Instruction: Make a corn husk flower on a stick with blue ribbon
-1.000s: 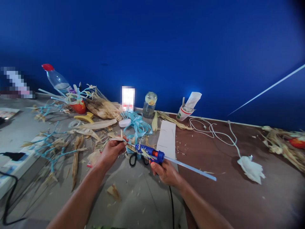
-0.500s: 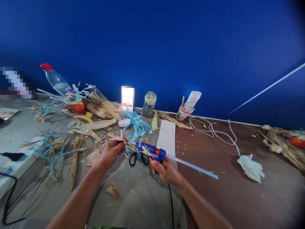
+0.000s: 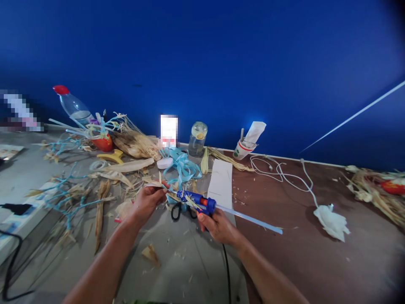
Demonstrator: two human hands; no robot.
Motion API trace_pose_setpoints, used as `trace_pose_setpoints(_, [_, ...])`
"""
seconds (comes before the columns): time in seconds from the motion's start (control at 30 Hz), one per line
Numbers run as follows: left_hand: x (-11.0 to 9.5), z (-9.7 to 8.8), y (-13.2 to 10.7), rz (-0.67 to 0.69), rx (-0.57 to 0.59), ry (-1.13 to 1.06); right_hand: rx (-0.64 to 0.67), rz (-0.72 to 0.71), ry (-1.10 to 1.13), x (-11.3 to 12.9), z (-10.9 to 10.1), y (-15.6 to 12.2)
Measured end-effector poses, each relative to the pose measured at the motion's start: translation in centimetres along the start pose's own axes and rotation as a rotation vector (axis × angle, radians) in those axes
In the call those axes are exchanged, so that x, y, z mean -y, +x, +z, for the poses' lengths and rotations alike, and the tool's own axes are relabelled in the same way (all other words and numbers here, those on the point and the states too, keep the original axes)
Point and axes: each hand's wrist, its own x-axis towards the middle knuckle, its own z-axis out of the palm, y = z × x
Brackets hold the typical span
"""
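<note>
My right hand [image 3: 217, 226] is closed round the grip of a blue glue gun [image 3: 195, 200] with an orange band; a long clear glue stick [image 3: 249, 219] juts out of its back to the right. The gun's nozzle points left at a small dry corn-husk piece [image 3: 155, 184] that my left hand [image 3: 146, 203] pinches between its fingers. Both hands hover just above the grey table, over black-handled scissors [image 3: 179, 210]. A black cord [image 3: 227, 270] runs from the gun down toward me.
Dry husks, light blue ribbon [image 3: 182, 165] and blue-wrapped twigs [image 3: 68, 196] litter the left half. A plastic bottle [image 3: 73, 106], a glass jar [image 3: 198, 138], a paper cup [image 3: 243, 149], a white sheet [image 3: 222, 182], a white cable [image 3: 284, 173] and a white husk flower [image 3: 330, 221] lie beyond.
The glue gun and my right hand have shifted slightly left, closer to the husk piece. My left hand stays where it was.
</note>
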Motion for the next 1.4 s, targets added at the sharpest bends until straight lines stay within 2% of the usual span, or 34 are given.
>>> trace_pose_setpoints(0.2, [-0.04, -0.12, 0.02, -0.001, 0.009, 0.012, -0.019, -0.037, 0.024, -0.18, -0.16, -0.11])
trace_pose_setpoints(0.37, [0.04, -0.26, 0.05, 0.003, 0.008, -0.01, -0.002, -0.015, 0.038, -0.48, 0.07, 0.02])
trace_pose_setpoints(0.57, [0.21, -0.25, 0.08, -0.003, 0.025, -0.011, -0.03, -0.038, 0.143, 0.05, -0.14, 0.01])
trace_pose_setpoints(0.7, [0.25, -0.21, 0.06, -0.001, 0.017, -0.027, 0.002, 0.016, 0.112, -0.09, 0.07, 0.01])
trace_pose_setpoints(0.93, [0.05, -0.17, -0.01, -0.004, 0.033, -0.027, -0.006, 0.016, 0.11, -0.16, 0.18, -0.03])
trace_pose_setpoints(1.13, [-0.28, -0.07, -0.1, -0.015, 0.001, -0.027, -0.014, 0.002, 0.107, 0.28, -0.09, -0.07])
trace_pose_setpoints(1.23, [-0.14, -0.05, -0.08, -0.018, 0.023, -0.001, -0.021, -0.03, 0.157, 0.49, -0.17, 0.06])
trace_pose_setpoints(1.4, [0.39, -0.32, 0.09, -0.004, 0.056, 0.004, -0.01, 0.0, 0.103, 0.0, 0.07, 0.1])
